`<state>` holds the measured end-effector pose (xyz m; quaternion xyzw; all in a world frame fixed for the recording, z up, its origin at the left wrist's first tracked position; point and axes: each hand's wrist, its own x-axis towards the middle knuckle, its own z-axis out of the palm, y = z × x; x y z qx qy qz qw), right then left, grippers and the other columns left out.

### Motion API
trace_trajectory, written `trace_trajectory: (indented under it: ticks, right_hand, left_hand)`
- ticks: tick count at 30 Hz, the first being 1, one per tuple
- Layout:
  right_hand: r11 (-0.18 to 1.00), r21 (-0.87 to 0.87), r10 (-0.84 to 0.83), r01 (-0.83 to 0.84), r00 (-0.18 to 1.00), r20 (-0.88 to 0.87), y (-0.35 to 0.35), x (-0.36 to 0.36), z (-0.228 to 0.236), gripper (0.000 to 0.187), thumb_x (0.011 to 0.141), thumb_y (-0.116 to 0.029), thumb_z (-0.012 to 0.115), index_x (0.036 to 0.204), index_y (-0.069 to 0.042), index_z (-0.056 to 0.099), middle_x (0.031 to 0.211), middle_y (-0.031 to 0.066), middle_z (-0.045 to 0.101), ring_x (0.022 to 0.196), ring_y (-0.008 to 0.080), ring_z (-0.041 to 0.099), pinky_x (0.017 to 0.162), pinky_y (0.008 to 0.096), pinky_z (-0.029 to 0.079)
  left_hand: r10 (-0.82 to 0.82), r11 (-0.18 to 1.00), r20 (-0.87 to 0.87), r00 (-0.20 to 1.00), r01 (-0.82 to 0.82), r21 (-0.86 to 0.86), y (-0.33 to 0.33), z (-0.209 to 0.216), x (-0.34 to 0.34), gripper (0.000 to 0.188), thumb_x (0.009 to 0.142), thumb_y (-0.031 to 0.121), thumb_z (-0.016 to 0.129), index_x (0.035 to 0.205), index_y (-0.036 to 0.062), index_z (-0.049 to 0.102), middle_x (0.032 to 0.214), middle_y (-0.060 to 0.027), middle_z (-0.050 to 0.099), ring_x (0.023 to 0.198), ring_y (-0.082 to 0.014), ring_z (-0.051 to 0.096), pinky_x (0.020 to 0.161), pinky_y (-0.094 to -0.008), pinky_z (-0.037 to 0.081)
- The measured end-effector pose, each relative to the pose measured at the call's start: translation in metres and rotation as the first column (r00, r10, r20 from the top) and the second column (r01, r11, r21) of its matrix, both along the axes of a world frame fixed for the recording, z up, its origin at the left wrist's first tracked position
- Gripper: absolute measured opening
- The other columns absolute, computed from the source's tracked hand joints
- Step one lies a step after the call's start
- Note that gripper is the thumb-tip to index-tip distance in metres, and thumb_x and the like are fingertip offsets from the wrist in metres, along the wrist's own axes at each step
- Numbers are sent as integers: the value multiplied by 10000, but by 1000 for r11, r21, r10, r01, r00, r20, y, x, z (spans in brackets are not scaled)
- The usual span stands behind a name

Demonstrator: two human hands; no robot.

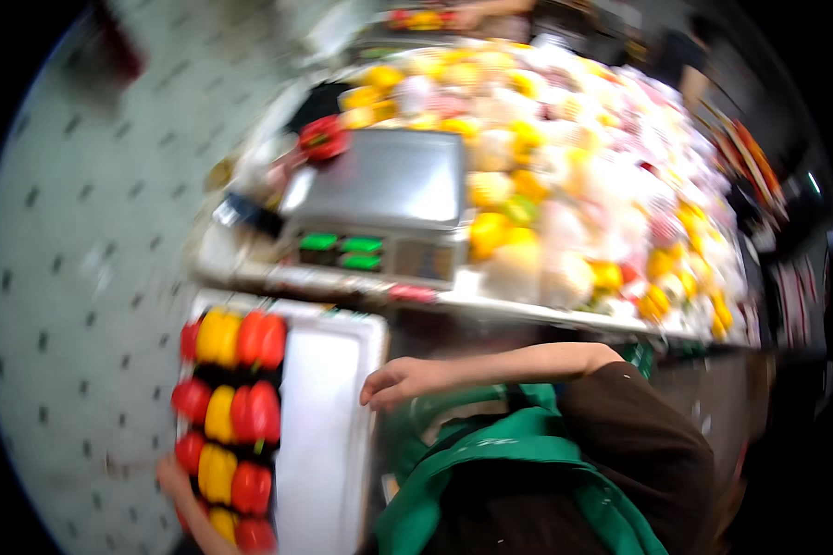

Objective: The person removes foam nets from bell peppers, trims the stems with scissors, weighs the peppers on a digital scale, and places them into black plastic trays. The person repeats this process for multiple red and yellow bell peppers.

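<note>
Below me on the left is a white foam box (pixel 322 444). Rows of red bell peppers (pixel 262 339) and yellow bell peppers (pixel 218 337) in black trays fill its left side; bare white shows along its right side. My right hand (pixel 400 381) reaches across from the right, its fingers bent over the box's right rim. On the opposite side, my left hand (pixel 170 476) is closed against the left edge beside the lowest peppers, its fingertips partly hidden. Motion smears much of the picture.
Beyond the box, a table holds a metal weighing scale (pixel 379 176) with green displays. A red pepper (pixel 324 137) lies at its left corner. Heaped yellow and net-wrapped produce (pixel 565 185) covers the table's right. Other people's arms (pixel 491 11) show at the back. Speckled floor (pixel 93 277) lies left.
</note>
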<state>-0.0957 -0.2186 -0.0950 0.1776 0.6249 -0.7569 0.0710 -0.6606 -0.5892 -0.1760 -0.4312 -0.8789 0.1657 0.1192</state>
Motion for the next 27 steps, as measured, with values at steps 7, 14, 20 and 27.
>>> trace_trajectory:
  ticks: [7,14,20,27]
  right_hand:
    - [555,478,-670,681,706,-228,70,157,50,198,873,-204,570,969,-57,660,799,94,659,756,174,634,719,325,498]
    - [-501,839,-685,212,495,-534,168,302,30,111,807,-123,605,844,-20,589,795,150,586,805,314,596,677,407,505]
    - [-310,942,-844,-132,494,-208,217,343,-27,226,777,-231,635,870,-40,557,837,131,572,828,294,599,653,392,529]
    - [-391,919,-806,48,465,-367,188,392,47,238,701,-245,691,809,-64,581,746,132,613,720,299,634,609,403,500]
  left_hand:
    - [105,988,81,991,-113,106,80,36,-22,623,871,474,502,1315,54,383,1203,-164,532,1056,-341,517,877,-479,402]
    - [-676,652,511,531,109,750,324,142,247,436,899,58,509,1330,61,444,922,-28,510,836,-130,488,660,-238,424]
    - [-901,209,421,-106,744,634,460,156,541,729,660,144,786,1324,132,483,1350,-141,440,1232,-304,449,969,-405,394]
    - [-912,-23,351,-212,881,473,535,87,682,836,614,218,787,1369,250,429,1323,-96,473,1179,-224,497,901,-514,351]
